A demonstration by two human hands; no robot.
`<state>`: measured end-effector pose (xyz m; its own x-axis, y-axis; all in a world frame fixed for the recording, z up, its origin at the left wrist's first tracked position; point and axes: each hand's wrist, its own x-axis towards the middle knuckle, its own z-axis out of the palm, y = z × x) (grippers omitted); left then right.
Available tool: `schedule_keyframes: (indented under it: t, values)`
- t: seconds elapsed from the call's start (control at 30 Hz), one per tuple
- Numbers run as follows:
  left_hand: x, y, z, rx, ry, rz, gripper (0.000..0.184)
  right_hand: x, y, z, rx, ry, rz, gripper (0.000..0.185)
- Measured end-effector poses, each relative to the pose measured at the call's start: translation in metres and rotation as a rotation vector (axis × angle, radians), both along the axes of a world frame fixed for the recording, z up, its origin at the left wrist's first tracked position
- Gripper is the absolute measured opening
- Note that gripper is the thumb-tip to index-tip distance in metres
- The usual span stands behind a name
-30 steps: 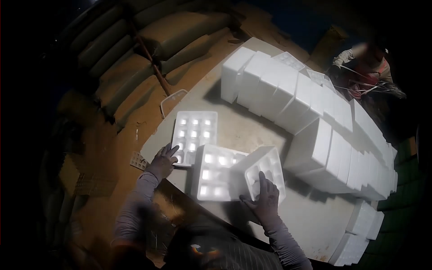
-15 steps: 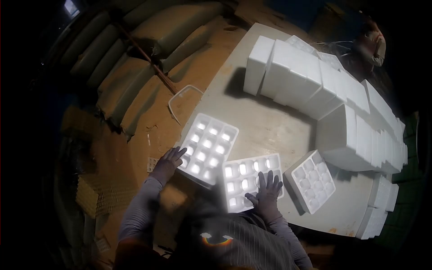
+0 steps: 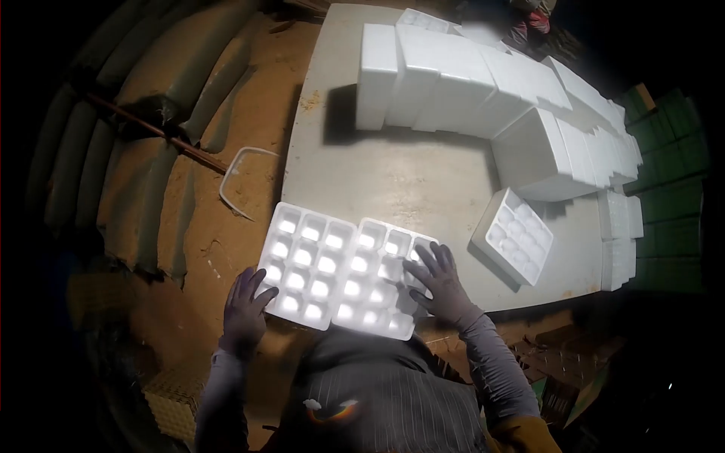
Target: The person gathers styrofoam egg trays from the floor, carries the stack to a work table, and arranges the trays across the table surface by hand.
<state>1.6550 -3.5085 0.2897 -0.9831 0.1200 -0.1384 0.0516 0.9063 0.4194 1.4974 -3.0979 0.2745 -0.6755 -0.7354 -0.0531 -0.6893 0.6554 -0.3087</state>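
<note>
Two white foam trays with square pockets lie side by side at the table's near edge: a left tray [image 3: 304, 264] and a right tray [image 3: 380, 279]. My gloved left hand [image 3: 245, 309] is at the left tray's outer edge, its fingers apart. Over the right tray's right side is my gloved right hand [image 3: 444, 287], fingers spread, with fingertips on or just above the pockets. A third white tray [image 3: 519, 238] rests tilted on the table, to the right of my right hand.
Rows of stacked white foam trays [image 3: 445, 75] stand along the back and right of the pale table [image 3: 325, 166]. Filled sacks [image 3: 181, 68] and a white loop handle [image 3: 230, 185] are at the left. Part of a person [image 3: 538, 21] shows at the top.
The right tray has turned and now sits flush against the left tray, which is more upright in view. My right hand has moved with it. The view has shifted, and the stacks appear higher.
</note>
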Motion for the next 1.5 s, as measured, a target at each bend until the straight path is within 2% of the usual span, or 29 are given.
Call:
schedule_keyframes:
  t: [0.07,0.13,0.17,0.2,0.23,0.3,0.33,0.37,0.43,0.5,0.53,0.6,0.67,0.7,0.73,0.77,0.8,0.87,0.93,1.0,1.1,1.13,1.23,1.3,1.33,1.5]
  values:
    - [-0.026,0.056,0.019,0.041,0.139,-0.127,0.041,-0.013,0.048,0.007,-0.092,0.133,-0.259,0.081]
    - [-0.057,0.108,0.011,-0.011,0.004,-0.328,0.05,-0.042,0.111,-0.006,0.032,0.187,-0.624,0.09]
    - [-0.066,0.124,-0.008,-0.026,0.024,-0.345,0.052,-0.051,0.144,-0.018,0.147,0.271,-0.733,0.096]
    - [-0.074,0.14,-0.034,-0.045,0.045,-0.349,0.053,-0.058,0.171,-0.028,0.341,0.249,-0.806,0.1]
    - [-0.077,0.151,-0.056,-0.073,0.054,-0.272,0.055,-0.056,0.186,-0.038,0.413,0.165,-0.824,0.099]
    - [-0.085,0.17,-0.059,-0.048,0.042,-0.151,0.056,-0.051,0.188,-0.04,0.457,-0.003,-0.856,0.096]
    - [-0.085,0.181,-0.063,-0.06,0.052,-0.081,0.056,-0.044,0.163,-0.02,0.49,-0.135,-0.913,0.094]
    - [-0.084,0.188,-0.064,-0.037,0.059,-0.037,0.056,-0.026,0.14,-0.018,0.511,-0.058,-0.884,0.094]
    - [-0.086,0.197,-0.063,-0.037,0.041,-0.004,0.056,0.001,0.092,-0.013,0.513,-0.239,-0.857,0.095]
    - [-0.087,0.199,-0.058,-0.035,0.004,-0.009,0.057,0.019,0.071,-0.013,0.394,-0.262,-0.777,0.09]
    - [-0.088,0.199,-0.053,-0.074,-0.005,-0.018,0.059,0.011,0.066,0.004,0.352,-0.406,-0.779,0.082]
    - [-0.103,0.199,-0.021,0.008,-0.102,-0.014,0.063,-0.016,0.068,0.048,0.432,-0.539,-0.681,0.072]
    - [-0.157,0.183,0.009,0.052,0.097,0.014,0.076,-0.061,0.062,0.095,0.25,-0.371,-0.563,0.062]
    - [-0.201,0.173,0.029,0.099,0.238,0.105,0.078,-0.09,0.053,0.107,0.073,-0.171,-0.483,0.057]
    - [-0.252,0.162,0.041,0.071,0.464,0.147,0.079,-0.127,0.036,0.119,-0.111,-0.035,-0.423,0.053]
    - [-0.305,0.156,0.061,0.012,0.575,0.154,0.078,-0.171,0.015,0.124,-0.303,0.115,-0.308,0.054]
    - [-0.351,0.153,0.075,-0.184,0.595,0.18,0.082,-0.215,-0.011,0.126,-0.361,0.174,-0.289,0.057]
    - [-0.42,0.147,0.082,-0.333,0.404,0.171,0.085,-0.304,-0.062,0.111,-0.359,0.455,-0.246,0.066]
    - [-0.445,0.135,0.082,-0.353,0.218,0.163,0.087,-0.358,-0.109,0.103,-0.275,0.458,-0.331,0.069]
    - [-0.422,0.123,0.087,-0.411,0.234,0.2,0.08,-0.365,-0.133,0.11,0.029,0.263,-0.371,0.074]
    - [-0.345,0.098,0.083,-0.326,0.147,0.336,0.069,-0.346,-0.138,0.081,-0.05,0.446,-0.317,0.079]
    - [-0.322,0.083,0.07,-0.286,0.139,0.368,0.063,-0.333,-0.138,0.089,-0.002,0.424,-0.312,0.072]
    - [-0.264,0.056,0.017,-0.368,-0.145,0.338,0.041,-0.291,-0.131,0.091,-0.108,0.379,-0.082,0.057]
    - [-0.235,0.047,-0.026,-0.411,-0.165,0.223,0.039,-0.263,-0.134,0.077,-0.263,0.44,0.078,0.051]
    - [-0.225,0.045,-0.043,-0.422,-0.127,0.17,0.039,-0.248,-0.132,0.08,-0.15,0.415,0.128,0.045]
    - [-0.221,0.069,-0.044,-0.331,-0.03,0.196,0.043,-0.223,-0.084,0.021,-0.028,0.137,0.278,0.038]
